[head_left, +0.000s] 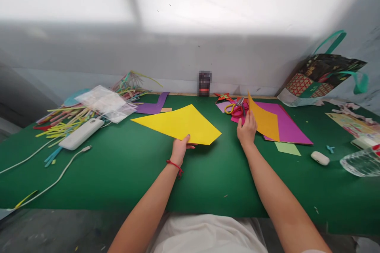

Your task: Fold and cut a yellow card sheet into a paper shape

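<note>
A large sheet of yellow paper (181, 123) is tilted above the table, its near edge pinched in my left hand (180, 148), thumb on top and fingers beneath. My right hand (247, 128) grips the left edge of an orange-yellow sheet of paper (265, 121), which bends upward over a stack of magenta paper (291, 124). Just beyond my right hand lie scissors (237, 108) with red and yellow handles, among red and pink paper pieces. A pale green paper piece (287, 148) sticks out in front of the stack.
Paper strips (68, 116), a plastic sleeve (103, 102), a white power bank (81, 133) and cables spread at left. Purple paper (150, 107) lies behind. A phone (204, 84) leans on the wall. At right are a bag (314, 77), a white case (320, 158) and a clear bottle (360, 163).
</note>
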Demonstrator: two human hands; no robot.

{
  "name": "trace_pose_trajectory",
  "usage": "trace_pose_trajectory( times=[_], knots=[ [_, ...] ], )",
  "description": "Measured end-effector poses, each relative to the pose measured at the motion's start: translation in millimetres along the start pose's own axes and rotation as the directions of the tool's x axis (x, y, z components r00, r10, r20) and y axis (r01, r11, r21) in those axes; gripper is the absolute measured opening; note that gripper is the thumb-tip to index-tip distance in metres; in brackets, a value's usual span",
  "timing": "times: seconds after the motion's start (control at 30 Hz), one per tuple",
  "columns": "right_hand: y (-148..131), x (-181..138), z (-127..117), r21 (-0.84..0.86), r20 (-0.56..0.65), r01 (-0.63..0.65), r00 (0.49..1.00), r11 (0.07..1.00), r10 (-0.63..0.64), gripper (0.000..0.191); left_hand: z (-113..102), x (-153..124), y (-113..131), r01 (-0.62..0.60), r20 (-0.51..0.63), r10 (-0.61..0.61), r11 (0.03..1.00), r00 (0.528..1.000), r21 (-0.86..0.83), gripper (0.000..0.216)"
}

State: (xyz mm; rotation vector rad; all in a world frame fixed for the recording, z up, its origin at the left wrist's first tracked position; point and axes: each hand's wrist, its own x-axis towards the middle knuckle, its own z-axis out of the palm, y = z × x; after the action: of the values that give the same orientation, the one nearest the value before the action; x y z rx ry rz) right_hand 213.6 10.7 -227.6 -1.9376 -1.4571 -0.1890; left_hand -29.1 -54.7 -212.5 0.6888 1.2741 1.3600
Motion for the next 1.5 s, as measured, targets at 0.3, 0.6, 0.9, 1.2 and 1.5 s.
trace_pose_trajectory(
  times=[0.3, 0.6, 0.9, 1.2, 1.5],
  knots=[
    [15.0, 11.4, 5.8, -0.095, 0.008, -0.104, 0.994, 0.99, 0.105, 0.044, -2.1, 6.9, -9.5, -0.038, 0.0, 0.038, 0.999, 0.999, 0.027, 0.015],
    [-36.9, 30.0, 25.2, -0.227, 0.333, 0.318, 0.914, 0.921, -0.233, 0.043, 0.8, 1.8, -3.9, -0.01, 0.009, 0.01, 1.0, 1.0, 0.025, 0.014],
    [-42.4, 61.8, 32.7, -0.276, 0.495, 0.199, 0.868, 0.94, -0.038, 0.043, 1.2, -7.5, 2.7, -0.008, 0.035, 0.008, 1.0, 0.999, 0.017, 0.016],
    [-31.7, 62.8, 33.7, -0.243, 0.469, 0.166, 0.882, 0.956, -0.034, 0.04, 1.4, -6.2, 2.9, -0.01, 0.031, 0.01, 1.0, 0.999, 0.008, 0.019],
    [-33.9, 66.2, 35.3, -0.052, 0.263, -0.014, 0.964, 0.999, 0.028, 0.032, 0.9, -7.7, 4.1, -0.01, 0.016, 0.01, 1.0, 1.0, -0.006, 0.016]
  ],
)
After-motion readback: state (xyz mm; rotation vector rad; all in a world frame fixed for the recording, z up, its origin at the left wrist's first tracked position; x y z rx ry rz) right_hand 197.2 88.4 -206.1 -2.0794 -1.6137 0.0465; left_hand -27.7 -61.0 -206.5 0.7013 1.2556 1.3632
